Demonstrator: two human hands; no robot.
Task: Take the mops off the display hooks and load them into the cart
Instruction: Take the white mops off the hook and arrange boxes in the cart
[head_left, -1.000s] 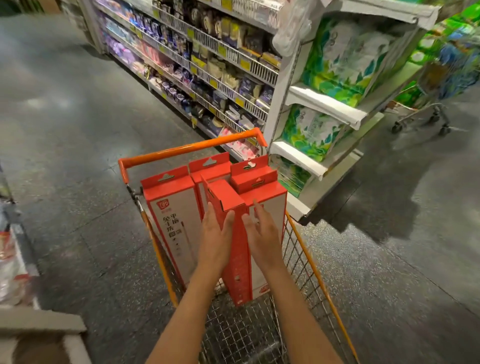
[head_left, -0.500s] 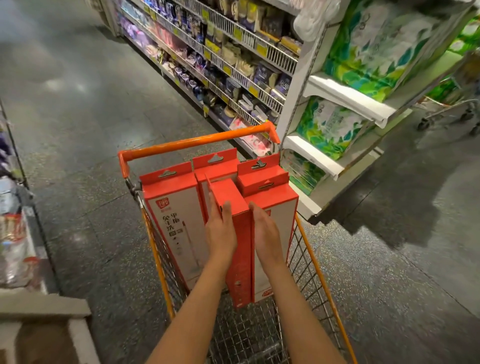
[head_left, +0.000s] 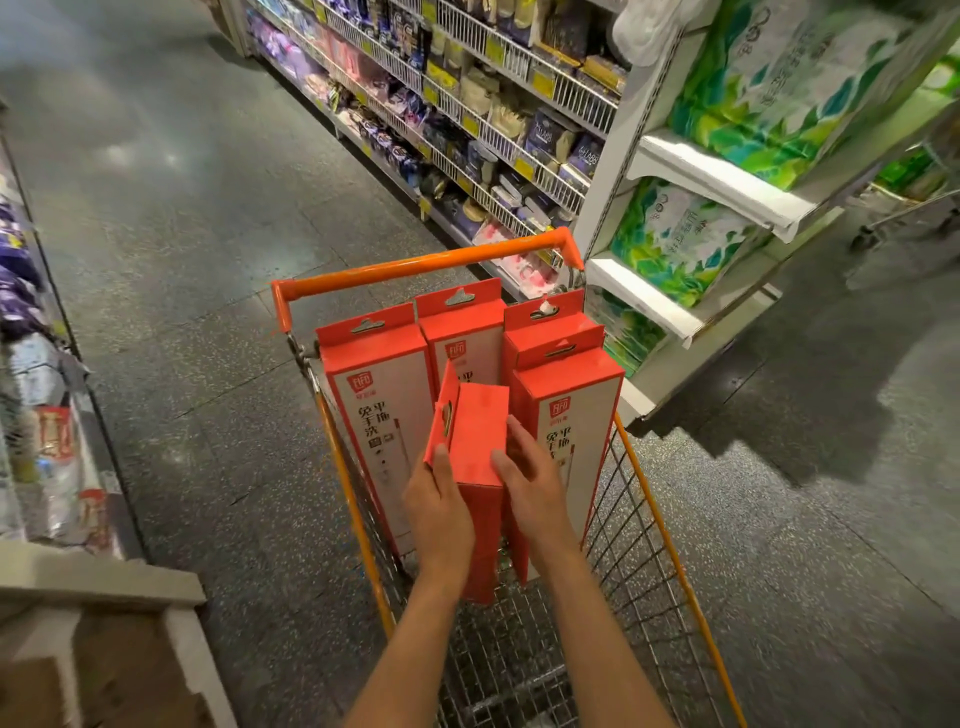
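An orange wire cart (head_left: 670, 561) stands in the aisle with several tall red-and-white mop boxes upright inside it. The left box (head_left: 379, 395), a back box (head_left: 460, 332) and the right box (head_left: 569, 410) lean toward the orange handle (head_left: 415, 267). A narrow red mop box (head_left: 478, 431) stands in the middle, turned edge-on. My left hand (head_left: 439, 514) holds its left side, thumb along the front edge. My right hand (head_left: 535, 493) holds its right side, fingers laid against the top face.
Wire shelves of packaged goods (head_left: 498, 119) run along the far right of the aisle. A white end shelf with green tissue packs (head_left: 737, 150) stands right beside the cart. A low shelf (head_left: 47, 426) and a beige ledge (head_left: 104, 587) are at left. Another cart (head_left: 904, 208) stands far right.
The narrow box has sunk lower into the cart between the other boxes, and both hands followed it down. The view shifted closer and slightly left.
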